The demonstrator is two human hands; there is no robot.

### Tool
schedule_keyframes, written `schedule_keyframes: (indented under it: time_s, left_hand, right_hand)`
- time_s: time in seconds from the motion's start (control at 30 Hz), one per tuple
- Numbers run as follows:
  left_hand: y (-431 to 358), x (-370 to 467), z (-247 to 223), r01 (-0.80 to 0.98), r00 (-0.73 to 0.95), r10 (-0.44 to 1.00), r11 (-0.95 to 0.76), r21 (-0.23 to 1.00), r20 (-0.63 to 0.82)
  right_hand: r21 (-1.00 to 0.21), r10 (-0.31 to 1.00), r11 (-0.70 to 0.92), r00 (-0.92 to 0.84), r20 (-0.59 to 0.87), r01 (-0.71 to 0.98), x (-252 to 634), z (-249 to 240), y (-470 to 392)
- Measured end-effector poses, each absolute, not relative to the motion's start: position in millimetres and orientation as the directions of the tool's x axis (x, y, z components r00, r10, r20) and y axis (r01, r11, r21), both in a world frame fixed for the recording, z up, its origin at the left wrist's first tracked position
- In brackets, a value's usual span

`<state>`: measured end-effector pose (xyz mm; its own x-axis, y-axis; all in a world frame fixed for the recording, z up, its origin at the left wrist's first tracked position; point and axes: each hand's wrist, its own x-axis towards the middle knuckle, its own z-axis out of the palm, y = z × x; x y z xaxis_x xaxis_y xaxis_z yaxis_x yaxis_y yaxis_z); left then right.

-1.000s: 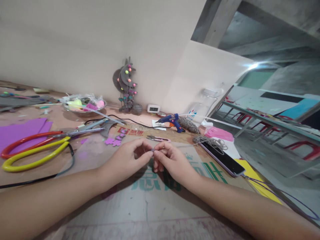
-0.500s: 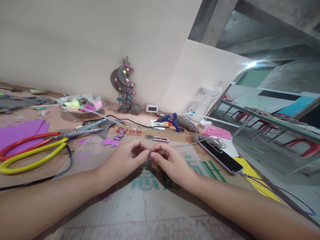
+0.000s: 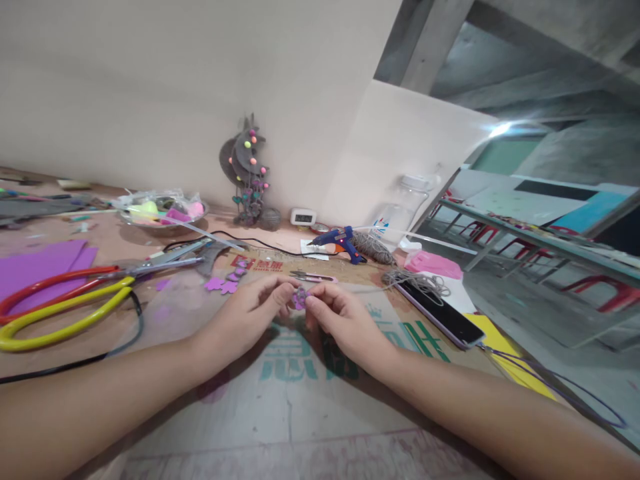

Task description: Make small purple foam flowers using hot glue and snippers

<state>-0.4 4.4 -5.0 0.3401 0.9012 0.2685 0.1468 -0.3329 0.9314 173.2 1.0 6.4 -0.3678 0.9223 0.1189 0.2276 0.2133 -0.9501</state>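
Observation:
Between my two hands is a small purple-and-grey flower [image 3: 299, 298], raised above the cardboard mat [image 3: 280, 413]. My left hand [image 3: 260, 308] pinches its left side between thumb and fingers. From the other side my right hand [image 3: 340, 317] grips it the same way, fingers curled behind. Several purple flower cutouts [image 3: 221, 285] and small grey pieces lie just beyond my left hand. Thread snips [image 3: 315, 277] rest on the mat past my fingertips. Behind them a blue glue gun [image 3: 340, 241] stands with its black cord trailing left.
Large scissors [image 3: 75, 303] with red and yellow handles lie at left by purple sheets [image 3: 45, 267]. A bowl [image 3: 160, 217] of bright pieces and a grey moon ornament [image 3: 250, 170] stand along the wall. On the right are a phone [image 3: 440, 313], grey yarn and a clear jug [image 3: 405, 207].
My hands have drawn slightly apart and turned, so the flower that was mostly hidden between the fingertips now shows its face. Objects on the table have stayed put.

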Motion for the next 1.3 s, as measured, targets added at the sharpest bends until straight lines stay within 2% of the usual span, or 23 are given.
schedule_keyframes:
  time_s: [0.27,0.47,0.6,0.67,0.83,1.07,1.13,1.2,1.3]
  left_hand:
    - [10.9,0.9,-12.1,-0.009,0.216,0.950,-0.230,0.973,0.226]
    - [6.7,0.9,-2.0,0.217,0.357,0.906,-0.317,0.923,0.227]
    - [2.9,1.7,2.6,0.296,0.332,0.912,-0.344,0.891,0.242]
    - [2.8,2.0,3.2,0.308,0.316,0.919,-0.335,0.891,0.236]
    - [4.4,1.8,0.7,0.307,0.297,0.930,-0.309,0.900,0.218]
    - [2.9,0.6,-5.6,0.385,0.358,0.904,-0.370,0.846,0.233]
    - [1.8,0.6,-6.2,0.404,0.370,0.896,-0.394,0.826,0.246]
    - [1.0,0.6,-6.7,0.418,0.381,0.884,-0.426,0.802,0.271]
    - [0.0,0.0,-7.5,0.438,0.394,0.855,-0.498,0.749,0.338]
  right_hand:
    - [-0.957,0.922,0.213,-0.364,0.130,0.197,174.3,5.4,1.5]
    - [-0.946,0.922,0.224,-0.364,0.128,0.234,173.4,5.8,2.3]
    - [-0.941,0.916,0.245,-0.375,0.145,0.235,174.9,1.5,4.3]
    - [-0.929,0.912,0.292,-0.360,0.198,0.228,177.0,1.5,5.2]
    - [-0.777,0.865,0.501,-0.254,0.433,0.381,188.7,13.0,10.7]
    - [-0.690,0.869,0.483,-0.200,0.453,0.539,210.1,20.1,41.0]
    - [-0.605,0.853,0.501,-0.234,0.467,0.619,215.4,16.3,50.4]
    - [-0.471,0.809,0.560,-0.328,0.487,0.681,219.5,10.2,57.7]
    - [-0.280,0.725,0.663,-0.502,0.472,0.694,221.9,-0.9,64.3]
